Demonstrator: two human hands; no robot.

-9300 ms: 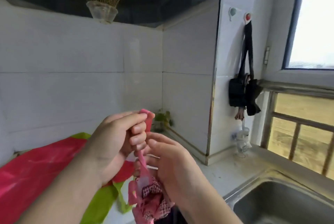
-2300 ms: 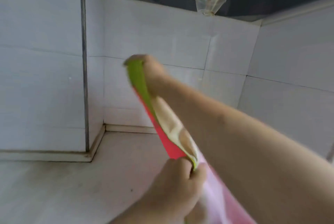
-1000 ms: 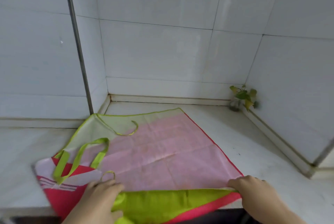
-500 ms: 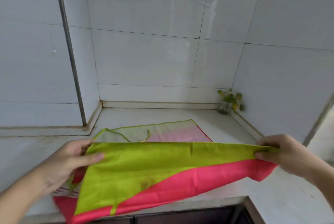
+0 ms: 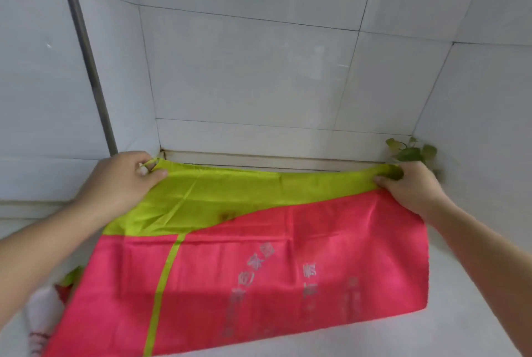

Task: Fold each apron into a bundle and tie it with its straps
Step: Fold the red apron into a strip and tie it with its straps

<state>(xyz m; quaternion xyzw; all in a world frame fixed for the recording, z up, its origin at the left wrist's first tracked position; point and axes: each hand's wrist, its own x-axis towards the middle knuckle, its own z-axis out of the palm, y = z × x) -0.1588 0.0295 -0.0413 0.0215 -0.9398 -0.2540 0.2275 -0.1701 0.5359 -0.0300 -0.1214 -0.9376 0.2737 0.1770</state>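
A: Holding the apron (image 5: 259,264) by its two far corners, are you?

B: Yes. Your left hand (image 5: 121,181) pinches the far left corner of the green band between thumb and fingers, and your right hand (image 5: 411,187) has its fingers curled round the far right corner, bunching the cloth a little.

A: Where does the apron lie?

B: It lies spread on the white counter (image 5: 475,313), folded over, its pink face up with pale blurred lettering. A green band runs along the far edge, and a thin green stripe crosses the pink on the left. The far edge sits close to the wall (image 5: 259,69).

A: What is around you?

B: A small plant (image 5: 411,152) stands in the right corner just behind your right hand; whether they touch, I cannot tell. A grey vertical strip (image 5: 86,63) runs down the tiles on the left, ending just behind your left hand. At the near left, some white and red cloth (image 5: 40,316) pokes out from under the fold, half hidden by your left forearm.
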